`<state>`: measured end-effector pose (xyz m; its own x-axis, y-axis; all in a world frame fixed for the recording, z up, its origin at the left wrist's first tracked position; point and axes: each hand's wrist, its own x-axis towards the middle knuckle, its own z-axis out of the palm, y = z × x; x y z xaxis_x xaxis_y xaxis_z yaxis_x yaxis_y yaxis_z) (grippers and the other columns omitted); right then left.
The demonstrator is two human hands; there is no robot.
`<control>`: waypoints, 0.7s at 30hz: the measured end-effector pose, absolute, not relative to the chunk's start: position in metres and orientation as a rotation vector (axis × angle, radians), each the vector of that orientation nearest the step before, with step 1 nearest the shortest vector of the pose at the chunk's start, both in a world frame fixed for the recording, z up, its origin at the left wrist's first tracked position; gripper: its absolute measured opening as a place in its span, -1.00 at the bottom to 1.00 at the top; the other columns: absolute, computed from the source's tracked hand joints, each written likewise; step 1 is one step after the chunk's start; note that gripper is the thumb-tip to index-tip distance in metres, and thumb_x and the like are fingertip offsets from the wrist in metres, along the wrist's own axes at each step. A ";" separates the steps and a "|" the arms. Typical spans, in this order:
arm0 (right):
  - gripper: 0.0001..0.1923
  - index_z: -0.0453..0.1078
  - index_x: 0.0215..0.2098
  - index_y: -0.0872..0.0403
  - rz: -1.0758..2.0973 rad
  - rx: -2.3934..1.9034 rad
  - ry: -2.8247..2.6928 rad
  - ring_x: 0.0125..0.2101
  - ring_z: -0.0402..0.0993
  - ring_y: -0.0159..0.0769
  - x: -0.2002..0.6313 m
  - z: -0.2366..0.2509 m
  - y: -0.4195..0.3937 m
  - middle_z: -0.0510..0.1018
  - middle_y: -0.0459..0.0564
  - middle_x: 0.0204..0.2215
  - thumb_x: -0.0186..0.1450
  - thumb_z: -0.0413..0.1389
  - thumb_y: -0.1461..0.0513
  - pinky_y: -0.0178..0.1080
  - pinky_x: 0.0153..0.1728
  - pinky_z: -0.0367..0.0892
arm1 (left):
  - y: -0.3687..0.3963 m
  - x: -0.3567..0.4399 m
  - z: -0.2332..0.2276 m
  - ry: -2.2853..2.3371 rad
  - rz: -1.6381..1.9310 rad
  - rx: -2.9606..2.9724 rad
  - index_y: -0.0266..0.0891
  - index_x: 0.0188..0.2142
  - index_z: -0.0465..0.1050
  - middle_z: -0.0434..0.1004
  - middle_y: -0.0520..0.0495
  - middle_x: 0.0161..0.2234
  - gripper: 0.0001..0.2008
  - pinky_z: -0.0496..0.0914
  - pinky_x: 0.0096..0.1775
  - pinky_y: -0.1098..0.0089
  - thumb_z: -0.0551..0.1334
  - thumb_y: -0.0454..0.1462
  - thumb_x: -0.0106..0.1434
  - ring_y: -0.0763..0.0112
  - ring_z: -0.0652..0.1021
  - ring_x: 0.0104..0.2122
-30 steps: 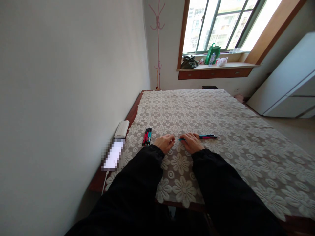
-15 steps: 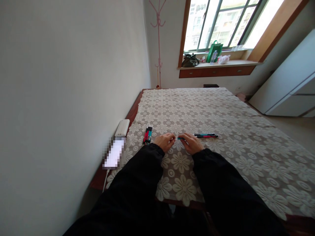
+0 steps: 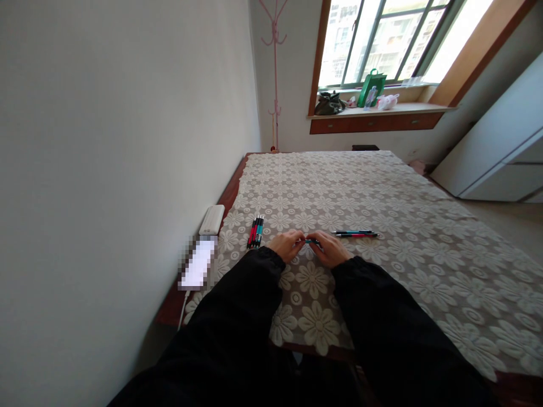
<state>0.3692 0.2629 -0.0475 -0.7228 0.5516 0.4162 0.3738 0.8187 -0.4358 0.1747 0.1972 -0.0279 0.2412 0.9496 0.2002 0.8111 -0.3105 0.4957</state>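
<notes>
My left hand (image 3: 287,245) and my right hand (image 3: 330,249) meet over the lace-covered table (image 3: 382,192), both pinching a teal pen (image 3: 311,241) whose short middle part shows between the fingertips. Just left of my left hand lies a small row of red and teal pens (image 3: 255,232), side by side. To the right of my right hand, two more pens (image 3: 355,233), one teal and one red, lie across the cloth.
A white power bank (image 3: 211,220) and a lit phone (image 3: 197,270) with a cable rest on the table's left edge by the wall. A pink coat stand (image 3: 275,73), a windowsill with bags (image 3: 369,90) and a white cabinet (image 3: 500,152) stand beyond the table.
The teal pen has been drawn left, away from the two pens on the right. My right hand slid toward my left, and both now grip it.
</notes>
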 end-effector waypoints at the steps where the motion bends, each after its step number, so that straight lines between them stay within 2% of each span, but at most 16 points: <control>1: -0.82 0.37 -0.11 0.06 0.435 -0.686 -2.463 -0.19 0.50 -0.17 0.369 -0.048 0.263 0.55 0.08 -0.22 0.38 -0.03 0.24 -0.16 -0.14 0.39 | 0.198 0.175 -0.029 1.625 0.679 2.222 -0.17 -0.14 0.39 0.53 -0.05 -0.22 -0.81 0.40 -0.14 0.35 0.05 -0.19 0.39 0.33 0.55 -0.22; 5: -0.83 0.35 -0.12 0.07 0.440 -0.671 -2.493 -0.17 0.51 -0.16 0.368 -0.048 0.262 0.56 0.09 -0.21 0.38 -0.03 0.24 -0.15 -0.14 0.40 | 0.196 0.179 -0.032 1.552 0.771 2.152 -0.20 -0.04 0.28 0.52 -0.09 -0.20 -0.78 0.41 -0.12 0.30 0.03 -0.32 0.34 0.30 0.55 -0.20; 10: -0.77 0.32 -0.04 0.07 0.415 -0.627 -2.560 -0.09 0.51 -0.15 0.364 -0.046 0.256 0.56 0.11 -0.10 0.34 -0.02 0.28 -0.14 -0.07 0.39 | 0.193 0.184 -0.038 1.355 0.946 2.113 -0.23 0.12 0.10 0.42 -0.17 -0.07 -0.34 0.39 0.01 0.21 0.07 -0.55 0.00 0.26 0.49 -0.09; 14: -0.76 0.34 -0.01 0.08 0.296 -0.704 -2.641 -0.11 0.51 -0.15 0.362 -0.042 0.251 0.55 0.10 -0.09 0.37 -0.02 0.24 -0.17 -0.10 0.36 | 0.194 0.187 -0.048 1.264 1.114 2.055 -0.21 0.17 0.03 0.23 -0.25 0.14 -0.19 0.36 0.09 0.14 0.04 -0.58 -0.14 0.24 0.41 0.01; 18: -0.77 0.36 -0.01 0.06 0.123 -0.743 -2.730 -0.17 0.51 -0.17 0.359 -0.035 0.247 0.56 0.08 -0.12 0.39 0.00 0.25 -0.20 -0.17 0.29 | 0.197 0.188 -0.055 1.222 1.198 1.980 -0.19 0.19 0.02 0.11 -0.26 0.24 -0.14 0.36 0.12 0.10 0.04 -0.58 -0.17 0.23 0.38 0.07; 21: -0.78 0.37 -0.04 0.07 0.019 -0.761 -2.775 -0.23 0.51 -0.19 0.357 -0.032 0.244 0.56 0.07 -0.17 0.40 -0.03 0.29 -0.20 -0.22 0.23 | 0.198 0.188 -0.053 1.146 1.186 2.058 -0.20 0.25 0.00 0.01 -0.28 0.31 -0.08 0.25 0.23 0.01 0.06 -0.58 -0.18 0.12 0.27 0.22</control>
